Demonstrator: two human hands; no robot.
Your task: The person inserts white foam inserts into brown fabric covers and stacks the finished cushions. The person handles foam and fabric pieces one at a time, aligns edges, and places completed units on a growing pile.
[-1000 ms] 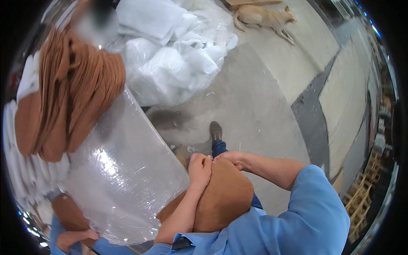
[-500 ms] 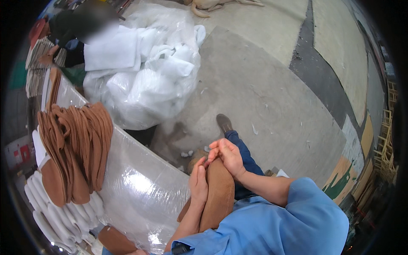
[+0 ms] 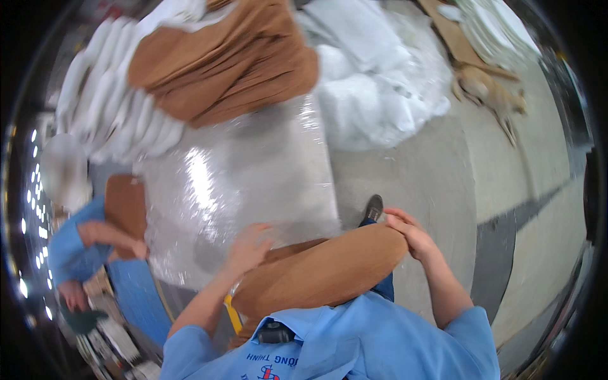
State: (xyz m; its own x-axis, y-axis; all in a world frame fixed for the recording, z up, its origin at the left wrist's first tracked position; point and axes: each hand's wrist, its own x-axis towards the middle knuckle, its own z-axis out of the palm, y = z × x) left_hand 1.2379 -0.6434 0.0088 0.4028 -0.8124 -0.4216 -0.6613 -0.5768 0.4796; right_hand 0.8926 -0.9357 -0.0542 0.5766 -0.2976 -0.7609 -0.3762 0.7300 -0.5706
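Note:
A padded brown cushion (image 3: 320, 269) lies slantwise across my lap, its rounded end to the right. My right hand (image 3: 411, 234) grips that end, with fingers curled over the tip. Above the cushion's far left edge is my left hand (image 3: 251, 248), blurred by motion. Whether it touches the cushion is unclear. A darker brown flap shows along the cushion's far side. Beyond, a heap of brown fabric covers (image 3: 228, 63) rests at the far end of the plastic-wrapped table (image 3: 253, 171), beside a row of white padded inserts (image 3: 107, 88).
At the left, a person in a blue shirt (image 3: 79, 240) holds another brown cushion (image 3: 125, 209). White padding in clear plastic (image 3: 380, 95) lies past the table's right edge. A tan dog (image 3: 484, 92) lies on the concrete floor (image 3: 430, 171) at the far right.
My view has swung left, bringing the other person into sight. The cushion has gone from pointing away from me to lying crosswise. My hands, together at its tip before, are now apart.

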